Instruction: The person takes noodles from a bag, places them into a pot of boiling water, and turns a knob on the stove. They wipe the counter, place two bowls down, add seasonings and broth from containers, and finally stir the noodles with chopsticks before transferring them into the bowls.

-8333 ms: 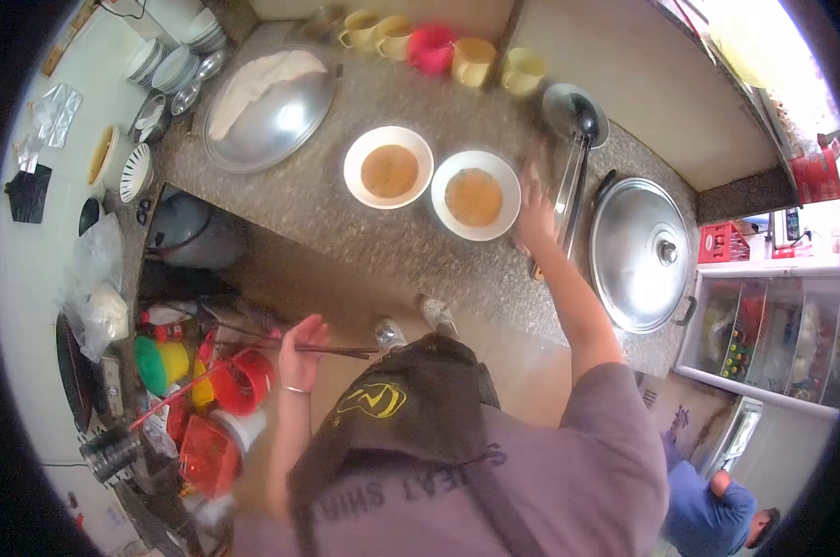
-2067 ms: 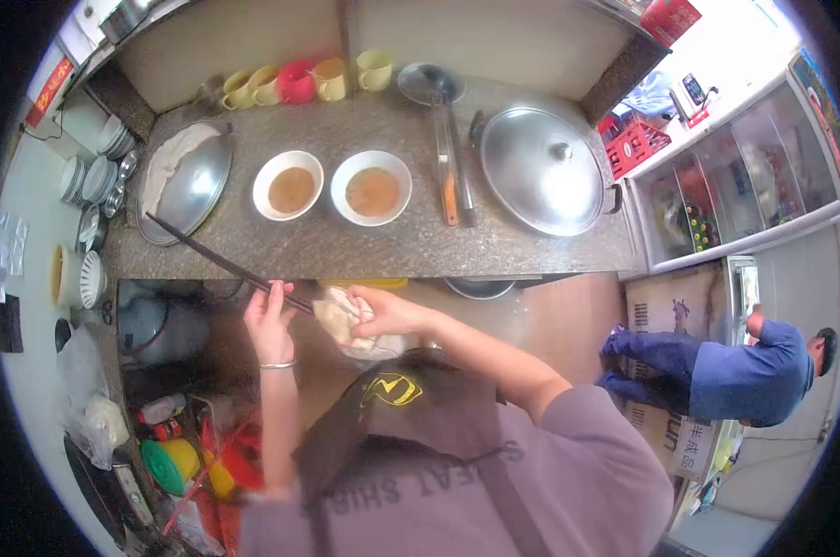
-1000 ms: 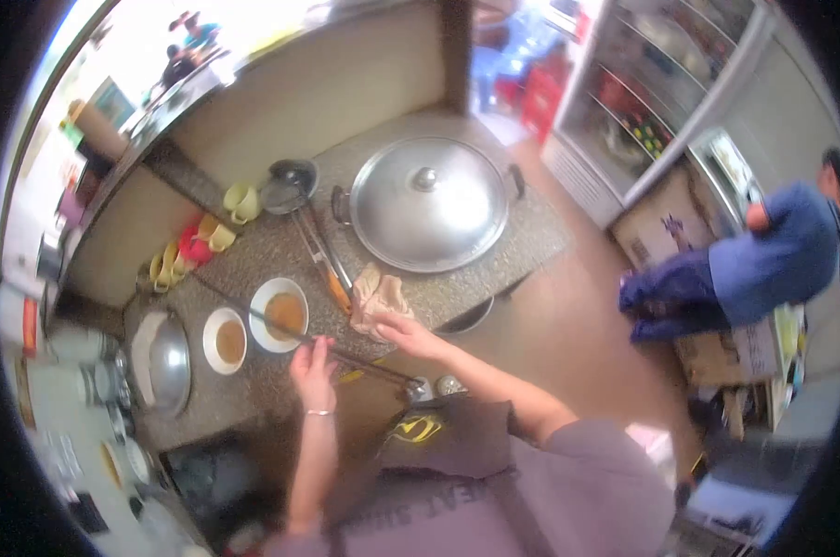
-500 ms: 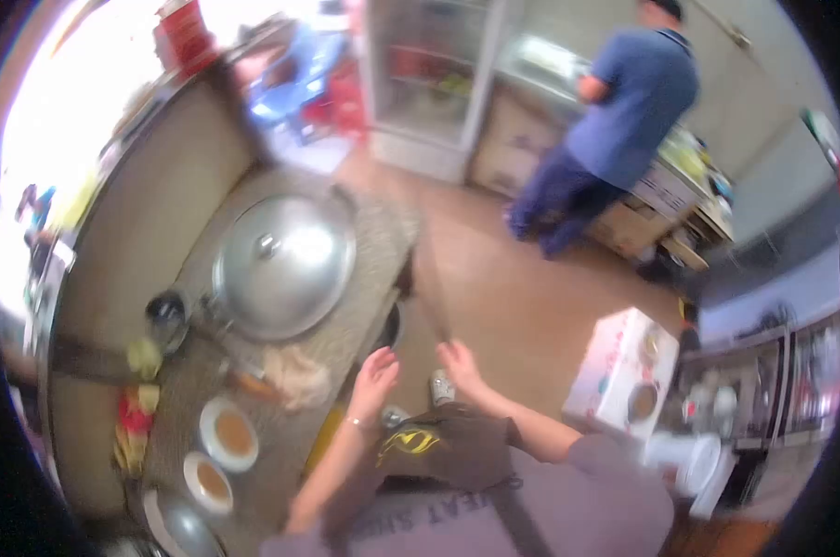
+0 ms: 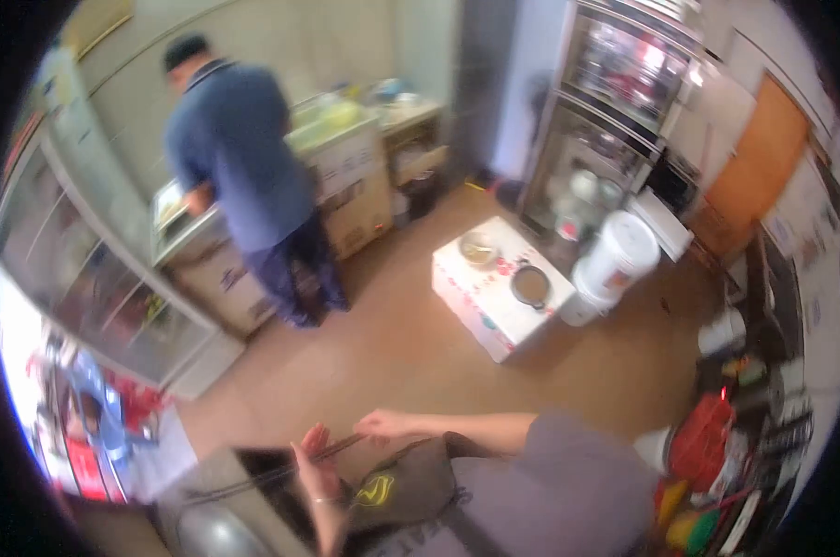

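My left hand (image 5: pixel 318 467) is at the lower centre, raised in front of the dark apron (image 5: pixel 410 483) with its fingers stretched out. Just to its right, my right hand (image 5: pixel 387 425) has its fingers drawn together on a thin dark strand (image 5: pixel 336 447). That strand runs down and left past my left hand, over the edge of the stone counter (image 5: pixel 192 478). Blur hides exactly what it is. A metal lid (image 5: pixel 217 534) shows at the bottom left on the counter.
A co-worker (image 5: pixel 243 148) stands at a white chest unit at the upper left. A printed box (image 5: pixel 485 306) holding two bowls stands on the floor, beside white buckets (image 5: pixel 615 255). A glass-door cabinet (image 5: pixel 76 251) is at left, a red bag (image 5: pixel 703 441) at lower right.
The view has swung right: the co-worker and box now appear further left, and most of the counter has left the frame. My right hand has come closer to my left hand.
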`<state>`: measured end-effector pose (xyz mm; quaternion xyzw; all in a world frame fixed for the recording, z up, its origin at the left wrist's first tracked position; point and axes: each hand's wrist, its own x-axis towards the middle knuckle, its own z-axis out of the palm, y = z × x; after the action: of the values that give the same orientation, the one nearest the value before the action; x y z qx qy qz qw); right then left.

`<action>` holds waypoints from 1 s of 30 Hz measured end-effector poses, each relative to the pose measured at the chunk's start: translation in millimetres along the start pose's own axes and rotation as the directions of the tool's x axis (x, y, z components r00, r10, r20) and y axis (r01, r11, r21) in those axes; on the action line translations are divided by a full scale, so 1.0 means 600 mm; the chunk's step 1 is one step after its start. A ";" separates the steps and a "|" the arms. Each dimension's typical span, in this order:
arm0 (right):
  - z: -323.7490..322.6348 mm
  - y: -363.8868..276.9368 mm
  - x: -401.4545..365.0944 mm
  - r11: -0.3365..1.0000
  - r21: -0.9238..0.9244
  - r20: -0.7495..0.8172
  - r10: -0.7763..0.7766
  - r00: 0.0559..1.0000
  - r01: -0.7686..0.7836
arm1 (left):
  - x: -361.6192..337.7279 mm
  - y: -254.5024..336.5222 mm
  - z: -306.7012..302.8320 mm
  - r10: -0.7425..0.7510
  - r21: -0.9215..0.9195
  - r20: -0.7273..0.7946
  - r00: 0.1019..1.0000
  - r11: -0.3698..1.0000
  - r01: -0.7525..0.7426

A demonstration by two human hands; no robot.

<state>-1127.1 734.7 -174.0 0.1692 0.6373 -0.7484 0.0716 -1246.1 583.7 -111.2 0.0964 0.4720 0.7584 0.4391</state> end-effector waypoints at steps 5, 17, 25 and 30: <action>-0.082 -0.033 -0.102 0.780 0.580 -0.414 0.036 0.909 0.233 | 0.106 -0.052 0.146 -0.243 0.139 0.276 0.930 0.968 0.211; -0.187 0.010 -0.265 0.582 0.464 -0.872 0.169 0.459 0.668 | 0.233 -0.224 0.395 -0.667 0.459 0.533 0.520 0.745 0.484; -0.291 0.161 -0.344 0.930 0.121 -0.975 0.045 0.217 0.348 | 0.324 -0.281 0.506 -0.724 0.484 0.488 0.487 0.689 0.539; -0.178 0.260 -0.475 0.840 0.469 -0.871 0.490 -0.011 0.273 | 0.330 -0.353 0.570 -0.799 0.646 0.386 0.461 0.591 0.483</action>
<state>-793.4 780.7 -235.0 0.7108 0.2478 -0.5329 -0.3866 -1050.7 985.5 -150.5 0.2570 0.4496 0.3117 0.7966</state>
